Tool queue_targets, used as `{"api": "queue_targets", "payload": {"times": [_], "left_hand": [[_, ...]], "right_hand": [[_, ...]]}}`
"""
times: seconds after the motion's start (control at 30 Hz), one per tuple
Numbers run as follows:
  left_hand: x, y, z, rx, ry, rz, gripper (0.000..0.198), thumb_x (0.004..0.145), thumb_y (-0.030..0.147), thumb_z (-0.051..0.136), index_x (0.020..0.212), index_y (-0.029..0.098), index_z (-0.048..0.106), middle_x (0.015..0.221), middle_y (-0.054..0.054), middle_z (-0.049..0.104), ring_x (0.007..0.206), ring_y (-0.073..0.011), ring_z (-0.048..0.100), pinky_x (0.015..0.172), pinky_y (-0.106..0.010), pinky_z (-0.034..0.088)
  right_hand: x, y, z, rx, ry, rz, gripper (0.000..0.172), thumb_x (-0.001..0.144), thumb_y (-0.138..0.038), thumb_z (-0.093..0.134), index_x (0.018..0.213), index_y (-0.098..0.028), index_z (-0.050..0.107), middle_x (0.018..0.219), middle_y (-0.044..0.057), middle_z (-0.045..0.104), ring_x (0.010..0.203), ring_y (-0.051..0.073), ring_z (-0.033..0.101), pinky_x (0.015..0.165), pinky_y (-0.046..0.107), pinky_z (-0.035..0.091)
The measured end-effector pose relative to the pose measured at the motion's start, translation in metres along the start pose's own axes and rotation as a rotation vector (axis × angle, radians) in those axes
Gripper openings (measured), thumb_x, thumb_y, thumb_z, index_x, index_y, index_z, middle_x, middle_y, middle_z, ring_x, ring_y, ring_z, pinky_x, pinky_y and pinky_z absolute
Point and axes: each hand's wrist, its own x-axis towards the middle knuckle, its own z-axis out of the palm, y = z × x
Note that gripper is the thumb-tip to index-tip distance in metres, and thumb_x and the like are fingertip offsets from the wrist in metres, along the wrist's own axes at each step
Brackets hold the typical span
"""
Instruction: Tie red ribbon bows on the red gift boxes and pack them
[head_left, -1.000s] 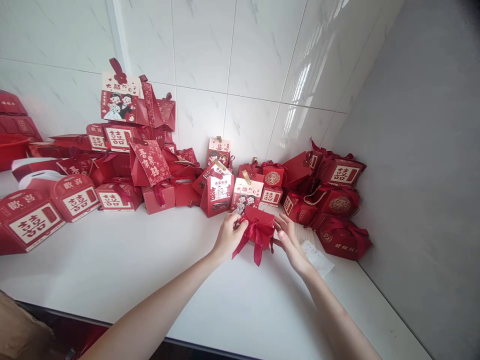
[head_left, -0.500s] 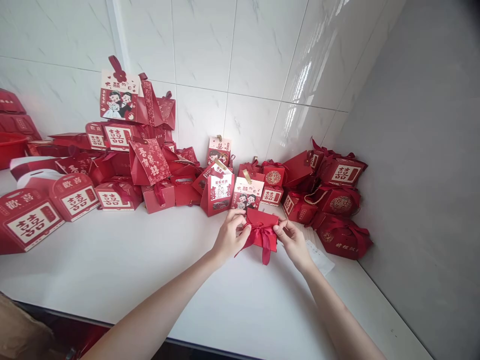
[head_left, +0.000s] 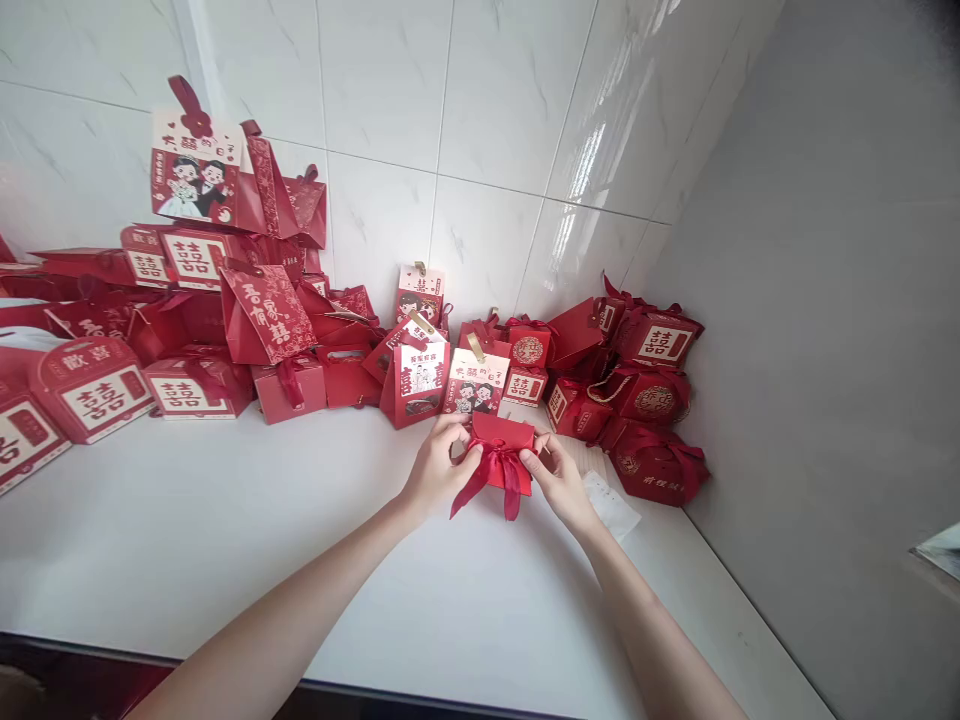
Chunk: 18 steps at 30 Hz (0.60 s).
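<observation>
Pinching both edges now: the left hand [head_left: 438, 466] holds the left side of a small red card box [head_left: 504, 429], thumb at the ribbon, and the right hand [head_left: 561, 482] grips the right side, both narrow. It's over the right half of the white bench [head_left: 315, 570], near side of the printed red-and-white box [head_left: 477, 385]. Flap's down, glossy dark-red ribbon [head_left: 511, 487] is bowed across the front: mostly done, I'd judge. Loose tails hang uneven; knot tightness, I can't tell.
</observation>
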Motion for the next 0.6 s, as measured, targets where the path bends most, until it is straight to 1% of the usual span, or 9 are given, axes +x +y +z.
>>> {"api": "queue_targets", "payload": {"times": [0.13,0.2,0.27,0.43,0.6], "left_hand": [[0.0011,0.0007,-0.0009,0.037,-0.001,-0.009,0.022,0.079,0.030,0.053,0.063,0.019,0.043,0.106,-0.007,0.053,0.111,-0.0237,0.052,0.079,-0.031,0.050],[0.0019,0.0002,-0.0011,0.059,0.010,0.006,0.024,0.081,0.032,0.051,0.063,0.019,0.042,0.104,-0.006,0.054,0.107,-0.0225,0.054,0.084,-0.033,0.047],[0.0027,-0.0010,-0.0010,0.075,0.014,0.023,0.025,0.084,0.032,0.046,0.063,0.020,0.041,0.101,-0.006,0.055,0.106,-0.0215,0.055,0.086,-0.033,0.045],[0.0027,-0.0054,-0.0002,0.078,-0.003,0.051,0.024,0.086,0.029,0.042,0.064,0.019,0.040,0.105,-0.006,0.056,0.106,-0.0205,0.054,0.083,-0.031,0.044],[0.0013,-0.0073,0.0003,0.063,-0.011,0.038,0.024,0.086,0.029,0.041,0.063,0.019,0.040,0.110,-0.007,0.054,0.104,-0.0206,0.055,0.071,-0.028,0.047]], "right_hand": [[0.0009,0.0027,-0.0004,-0.035,0.008,-0.018,0.040,0.075,-0.057,0.058,0.067,-0.022,0.040,0.074,0.000,0.049,0.063,0.013,0.047,0.054,0.025,0.039],[0.0011,0.0039,-0.0009,-0.029,0.003,-0.009,0.041,0.075,-0.058,0.058,0.067,-0.021,0.041,0.072,0.000,0.048,0.063,0.013,0.047,0.054,0.025,0.039],[0.0010,0.0047,-0.0012,-0.007,-0.003,0.006,0.041,0.075,-0.058,0.058,0.067,-0.022,0.041,0.071,0.000,0.048,0.062,0.013,0.047,0.052,0.024,0.039],[0.0012,0.0058,-0.0013,0.051,-0.008,0.028,0.045,0.074,-0.062,0.058,0.066,-0.022,0.039,0.070,0.000,0.051,0.060,0.013,0.048,0.052,0.024,0.041],[0.0019,0.0055,-0.0029,0.044,-0.003,0.038,0.046,0.072,-0.063,0.059,0.065,-0.022,0.040,0.073,0.001,0.055,0.063,0.014,0.052,0.055,0.025,0.044]]}}
